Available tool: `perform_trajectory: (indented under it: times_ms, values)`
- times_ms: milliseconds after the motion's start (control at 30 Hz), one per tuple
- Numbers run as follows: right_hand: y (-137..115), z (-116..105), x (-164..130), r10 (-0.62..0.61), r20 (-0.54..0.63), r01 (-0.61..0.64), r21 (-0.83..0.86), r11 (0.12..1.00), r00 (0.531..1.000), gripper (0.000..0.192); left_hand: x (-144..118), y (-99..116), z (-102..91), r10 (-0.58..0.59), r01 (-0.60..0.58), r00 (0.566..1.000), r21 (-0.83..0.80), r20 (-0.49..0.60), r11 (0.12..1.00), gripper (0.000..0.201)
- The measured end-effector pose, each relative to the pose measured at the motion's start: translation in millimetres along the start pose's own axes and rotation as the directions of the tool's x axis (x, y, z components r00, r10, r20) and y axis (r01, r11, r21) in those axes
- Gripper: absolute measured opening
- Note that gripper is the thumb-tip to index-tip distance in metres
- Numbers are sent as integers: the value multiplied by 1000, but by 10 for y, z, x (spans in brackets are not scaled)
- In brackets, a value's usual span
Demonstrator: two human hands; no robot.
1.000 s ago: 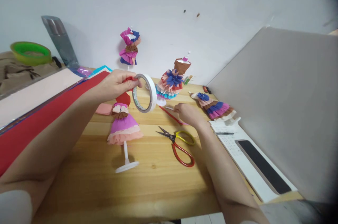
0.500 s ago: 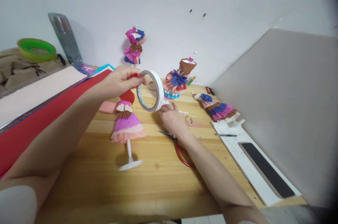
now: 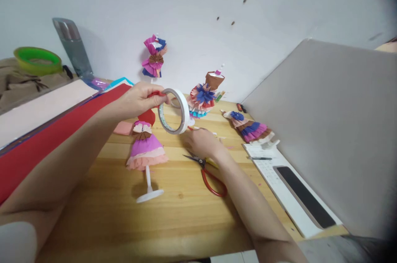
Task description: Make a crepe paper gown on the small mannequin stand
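Left hand (image 3: 139, 98): grip pinching tape roll (image 3: 185, 110)
Right hand (image 3: 203, 144): grip — cannot tell
Scissors (image 3: 202, 162): just nearside of right grip

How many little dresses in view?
4. Pink-skirted dress: below the left hand. Magenta-and-blue dress: back, by the wall. Brown-topped dress: right of the tape roll. Striped dress: lying, farther right. No others seen; some could be hidden.

White tape roll (image 3: 185, 112), red and yellow scissor handles (image 3: 204, 182), purple and peach skirt (image 3: 147, 150)
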State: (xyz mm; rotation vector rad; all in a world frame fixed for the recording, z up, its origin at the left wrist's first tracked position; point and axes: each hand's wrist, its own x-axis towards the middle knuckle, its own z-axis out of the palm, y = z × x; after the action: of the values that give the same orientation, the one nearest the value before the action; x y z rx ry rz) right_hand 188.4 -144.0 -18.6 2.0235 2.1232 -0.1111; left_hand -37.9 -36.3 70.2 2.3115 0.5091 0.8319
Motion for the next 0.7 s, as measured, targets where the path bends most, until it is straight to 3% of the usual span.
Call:
perform_trajectory:
  times_ms: [133, 300, 500, 700]
  values:
    - [337, -76, -94, 200, -72, -202, -21, 979, 977, 31, 1, 20, 1, -29, 29, 999, -6, 21, 1000, 29]
    - [481, 73, 58, 191, -114, -182, 80, 980, 975, 33, -16, 33, 30, -82, 82, 996, -4, 43, 997, 31]
    - [727, 204, 121, 267, -45, -259, 138, 956, 963, 16, -15, 43, 28, -96, 96, 994, 3, 55, 995, 27]
    - [1079, 24, -86, 302, 65, -308, 235, 922, 951, 19, -9, 41, 25, -111, 110, 992, 21, 66, 994, 32]
